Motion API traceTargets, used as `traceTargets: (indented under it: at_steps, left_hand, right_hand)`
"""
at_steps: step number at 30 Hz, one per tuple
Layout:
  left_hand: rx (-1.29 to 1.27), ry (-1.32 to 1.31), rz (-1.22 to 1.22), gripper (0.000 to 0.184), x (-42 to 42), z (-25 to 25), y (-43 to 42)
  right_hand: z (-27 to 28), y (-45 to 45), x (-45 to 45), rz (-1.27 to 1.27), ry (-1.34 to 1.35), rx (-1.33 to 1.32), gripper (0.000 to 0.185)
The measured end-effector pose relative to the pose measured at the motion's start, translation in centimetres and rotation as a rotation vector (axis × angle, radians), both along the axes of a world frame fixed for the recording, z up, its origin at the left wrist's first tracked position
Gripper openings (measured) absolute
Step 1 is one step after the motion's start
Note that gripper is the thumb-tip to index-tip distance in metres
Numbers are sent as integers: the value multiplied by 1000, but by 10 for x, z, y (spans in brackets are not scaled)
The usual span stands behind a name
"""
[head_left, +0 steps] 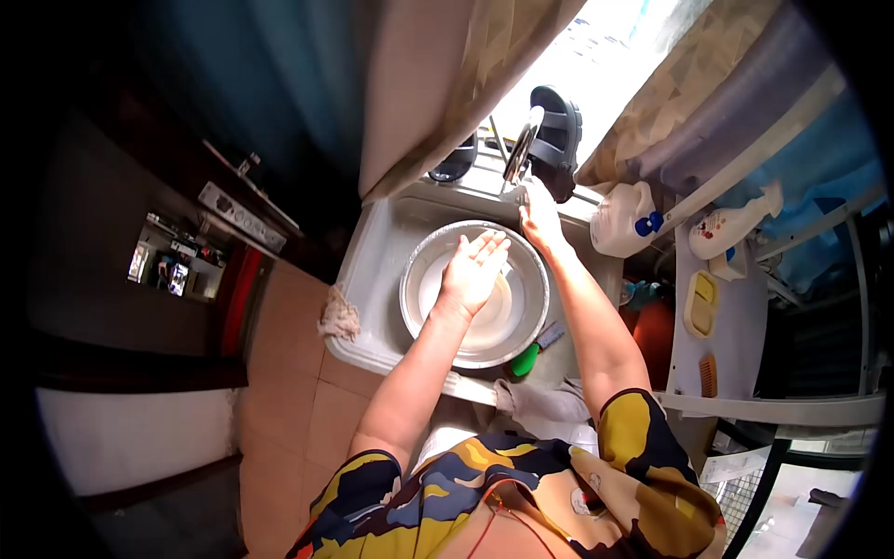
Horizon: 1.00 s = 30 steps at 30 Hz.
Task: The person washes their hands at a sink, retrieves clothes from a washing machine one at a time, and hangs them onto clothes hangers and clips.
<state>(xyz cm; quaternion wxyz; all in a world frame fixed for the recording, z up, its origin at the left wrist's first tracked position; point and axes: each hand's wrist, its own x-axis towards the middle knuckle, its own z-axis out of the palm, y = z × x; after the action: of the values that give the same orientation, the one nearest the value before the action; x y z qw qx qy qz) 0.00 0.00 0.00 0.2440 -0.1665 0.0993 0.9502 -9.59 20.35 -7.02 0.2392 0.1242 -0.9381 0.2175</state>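
My left hand is held palm up over a round metal basin, its fingers stretched out and nothing in it. The basin stands in a pale sink and seems to hold some cloudy water. At the back of the sink, my right hand reaches to the chrome faucet. Its fingers look extended and its fingertips are at the faucet's lower part; whether they touch it is hard to tell. A green-headed brush lies beside the basin, near the front of the sink.
Dark shoes stand on the sill behind the faucet. A crumpled cloth hangs on the sink's left edge. To the right are a white jug with a blue cap, a spray bottle, a yellow soap dish and a comb.
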Motion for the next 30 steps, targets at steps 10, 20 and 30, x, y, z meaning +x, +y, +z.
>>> traceTargets:
  at_steps: [10, 20, 30]
  left_hand:
    - [-248, 54, -63, 56, -109, -20, -22]
    - [154, 313, -227, 54, -170, -60, -9]
    - [-194, 125, -274, 50, -125, -74, 28]
  right_hand:
    - [19, -76, -32, -261, -149, -964, 29]
    - [34, -133, -35, 554, -359, -2802, 22]
    - [72, -147, -4, -74, -359, -886, 35]
